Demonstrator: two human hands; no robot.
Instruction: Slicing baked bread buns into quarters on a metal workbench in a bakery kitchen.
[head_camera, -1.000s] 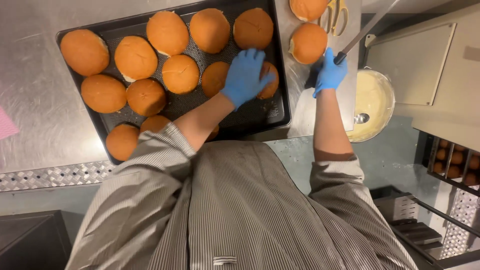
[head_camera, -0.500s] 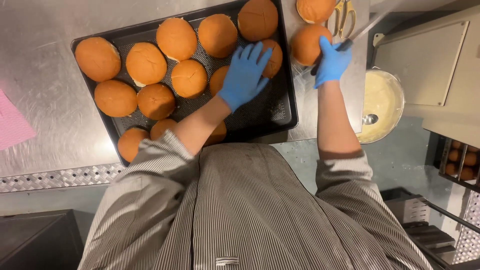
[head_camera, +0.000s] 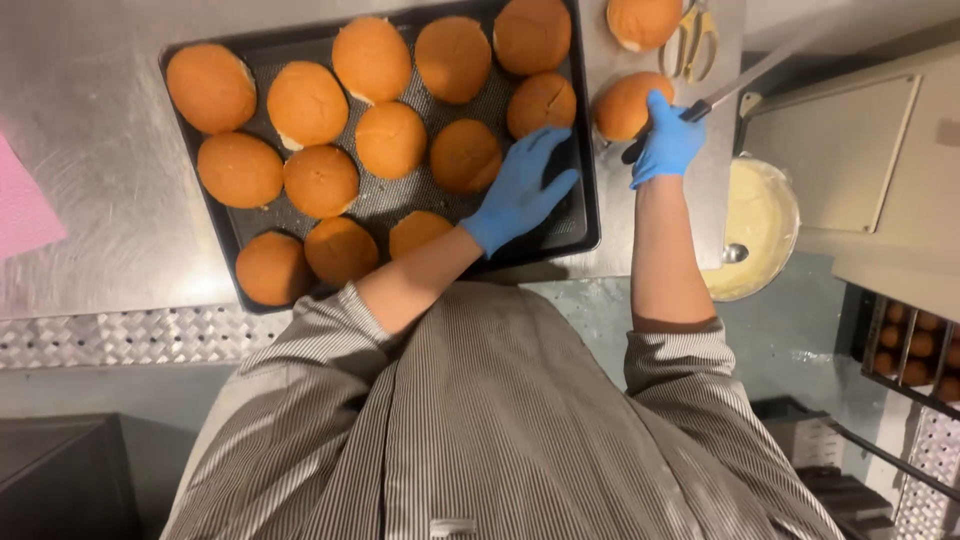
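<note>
On the steel table (head_camera: 110, 240) a dark tray (head_camera: 585, 215) is filled with uncut buns, one bun (head_camera: 622, 105) lies beside it at a knife (head_camera: 720, 90) clasped in the right hand (head_camera: 668, 143), while the left hand (head_camera: 520, 190) rests spread open, holding nothing, on the tray.

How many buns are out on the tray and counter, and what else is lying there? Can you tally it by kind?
Buns on the dark tray: 13, e.g. one at top left
Buns on the steel counter: 2, one by the right hand
Knife: 1
Scissors: 1
Pink cloth: 1
Bowl of batter: 1
Total: 19
</note>
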